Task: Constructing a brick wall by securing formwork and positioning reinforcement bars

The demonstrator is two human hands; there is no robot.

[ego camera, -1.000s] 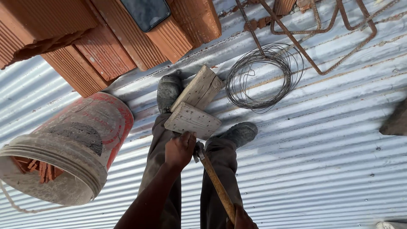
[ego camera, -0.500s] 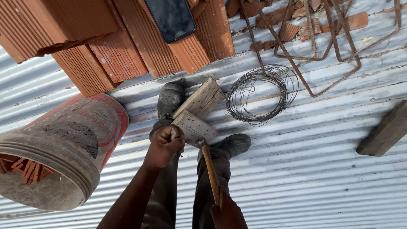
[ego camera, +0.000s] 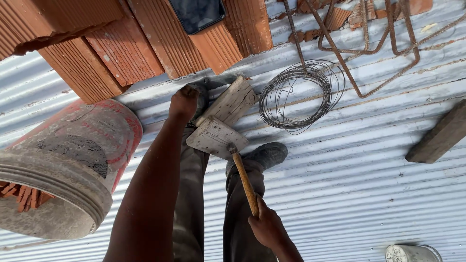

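The right hand (ego camera: 266,227) has its fingers wrapped tightly around the lower end of a hammer (ego camera: 243,179), whose head rests on the near edge of a short pale wooden board (ego camera: 216,137). This board lies across a second wooden block (ego camera: 233,101) on the corrugated metal sheet (ego camera: 349,194), between the person's boots. The left hand (ego camera: 183,102) is curled against the far-left corner of the boards, fingers bunched as if steadying them; whether they pinch a nail I cannot tell. The two pieces look stacked and aligned, so the joining appears underway but not finished.

Compared with half a second ago, the left hand has shifted further from the person, up past the upper board's edge, and the hammer head has come down onto the wood. The bucket (ego camera: 63,170) and wire coil (ego camera: 301,94) stay put.
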